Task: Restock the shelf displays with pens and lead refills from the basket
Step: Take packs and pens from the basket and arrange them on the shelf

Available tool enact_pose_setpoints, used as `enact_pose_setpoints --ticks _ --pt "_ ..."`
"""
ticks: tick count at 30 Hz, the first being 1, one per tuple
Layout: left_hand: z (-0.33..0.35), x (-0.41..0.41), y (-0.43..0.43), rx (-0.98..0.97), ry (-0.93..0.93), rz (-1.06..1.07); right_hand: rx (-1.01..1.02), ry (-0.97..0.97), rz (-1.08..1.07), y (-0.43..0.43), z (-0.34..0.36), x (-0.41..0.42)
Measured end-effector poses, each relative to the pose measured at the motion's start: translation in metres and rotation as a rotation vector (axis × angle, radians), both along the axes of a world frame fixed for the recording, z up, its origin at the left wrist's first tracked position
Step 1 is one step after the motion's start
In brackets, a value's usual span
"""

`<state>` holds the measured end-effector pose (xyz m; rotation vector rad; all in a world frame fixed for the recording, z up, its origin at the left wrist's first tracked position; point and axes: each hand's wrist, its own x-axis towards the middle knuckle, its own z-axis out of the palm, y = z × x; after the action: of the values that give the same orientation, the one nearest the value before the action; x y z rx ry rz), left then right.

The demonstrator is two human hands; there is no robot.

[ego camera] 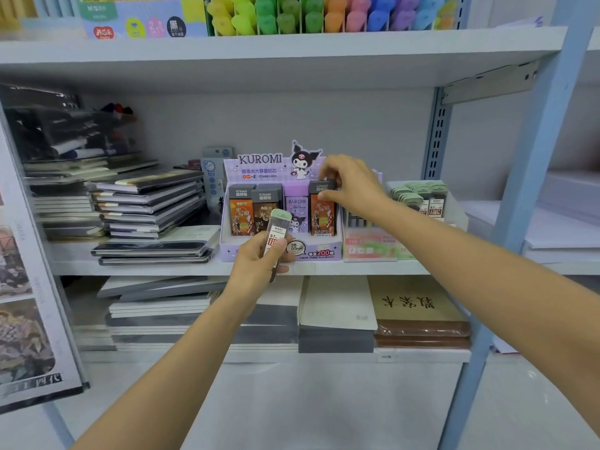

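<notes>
Stacked notebooks [149,203] fill the middle shelf's left side, colourful highlighters [324,14] stand above, paper pads [418,310] lie below.

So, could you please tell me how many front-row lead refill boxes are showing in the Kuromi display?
4: two Ultraman boxes at left, a purple Kuromi box, and an Ultraman box held by the right hand. More may sit behind.

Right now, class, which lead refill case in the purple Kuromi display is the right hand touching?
The orange case at the display's right end. The right hand pinches its dark top; the other cases stand untouched to its left.
</notes>
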<state>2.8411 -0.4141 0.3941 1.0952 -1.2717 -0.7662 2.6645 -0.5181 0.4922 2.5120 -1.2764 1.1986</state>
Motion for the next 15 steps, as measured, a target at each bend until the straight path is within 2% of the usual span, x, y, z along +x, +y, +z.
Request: enact_pose_setpoints --ticks 6,9,12,15 --pt "0.000 0.000 0.002 -0.010 -0.014 -0.003 -0.061 0.045 -0.082 0.002 -0.002 -0.001" --pt "0.003 -0.009 0.003 -0.101 -0.038 0.043 -0.021 -0.033 0.111 0.021 0.003 -0.005" --pt "0.011 -0.027 0.004 -0.191 -0.047 0.007 0.139 -0.150 0.393 0.053 -0.005 -0.011" --pt "0.015 -0.051 0.007 -0.212 -0.095 -0.068 0.233 -0.185 0.443 0.069 -0.017 -0.030"
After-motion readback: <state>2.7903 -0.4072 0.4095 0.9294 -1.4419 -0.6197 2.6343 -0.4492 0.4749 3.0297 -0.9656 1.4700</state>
